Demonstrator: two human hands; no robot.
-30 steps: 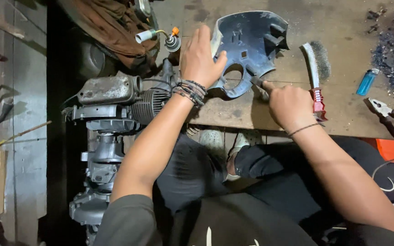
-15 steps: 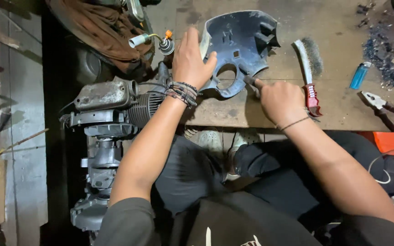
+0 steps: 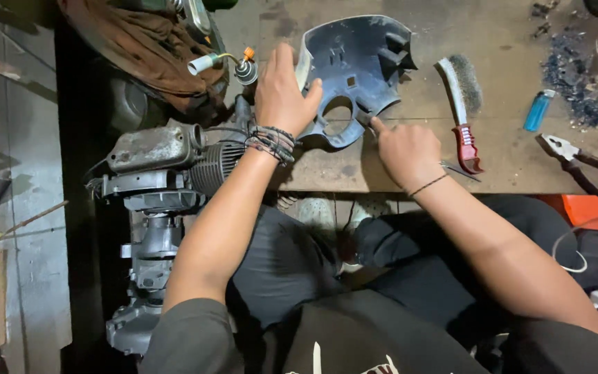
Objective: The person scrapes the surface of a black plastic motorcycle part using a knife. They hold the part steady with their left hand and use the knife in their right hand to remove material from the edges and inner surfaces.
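Both hands have barely shifted since the earlier frames; my view has only drifted, so the cover sits a little nearer centre. Starting at the left, an engine (image 3: 157,201) lies off the bench edge, below my left forearm, with a brown cloth (image 3: 140,48) beyond it. My left hand (image 3: 282,93) is curled over the near-left rim of the grey plastic cover (image 3: 361,69), thumb hooked into its hollow, fingers wrapped on the outer wall, pinning it to the bench (image 3: 506,166). My right hand (image 3: 403,149) sits just right of the cover's round cut-out, closed to a loose fist with the forefinger out and touching the cover's lower edge; a thin dark tool may be pinched in it, but I cannot tell.

To do this well, I judge the left hand should keep firm downward pressure so the cover does not rock, while the right works in short strokes away from the thumb.

Right of my right hand, touching distance away, lies a wire brush (image 3: 459,104); further right a blue lighter (image 3: 538,109), then pliers (image 3: 583,165), with scrapings (image 3: 576,69) beyond them. Open bench lies between brush and lighter. Close under my right wrist runs the bench edge, so there is little room to pull back.
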